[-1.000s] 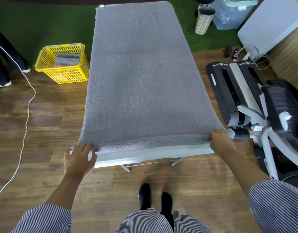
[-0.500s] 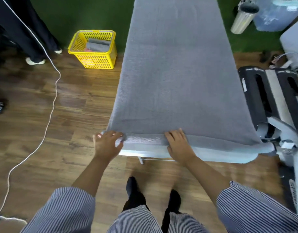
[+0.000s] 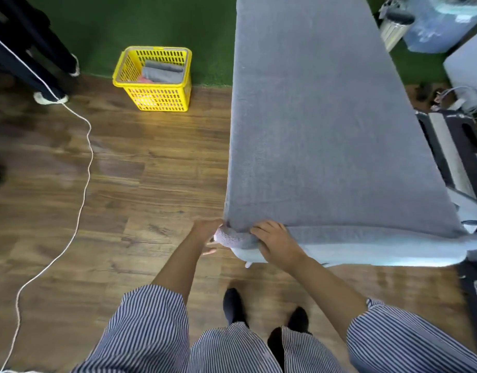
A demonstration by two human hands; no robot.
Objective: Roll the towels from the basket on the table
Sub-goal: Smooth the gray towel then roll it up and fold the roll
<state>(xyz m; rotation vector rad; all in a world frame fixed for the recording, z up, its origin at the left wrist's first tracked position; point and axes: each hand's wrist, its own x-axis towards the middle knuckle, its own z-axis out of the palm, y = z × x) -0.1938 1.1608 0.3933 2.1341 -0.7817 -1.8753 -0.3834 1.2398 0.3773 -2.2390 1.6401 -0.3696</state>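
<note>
At the near left corner of the desk (image 3: 258, 255): grey towel (image 3: 326, 125), spread flat over the whole top, its near edge turned into a short roll at that corner. Left hand (image 3: 205, 232) beside the roll's left end, partly hidden behind it; whether its fingers are closed on the cloth cannot be told. Right hand (image 3: 275, 240) on top of the roll, fingers curled over it and holding it. Towel's far end cut off by the frame's top; desk's near right corner blurred. Yellow basket (image 3: 154, 99) on the floor, far left, well apart from the desk, holding folded grey towels over something pink, hard to make out. Open wooden floor (image 3: 140, 170) between basket and desk. White cord (image 3: 86, 157) trailing across the floor at left. Black machine (image 3: 457, 152) close beside the desk's right edge, partly cut off.
</note>
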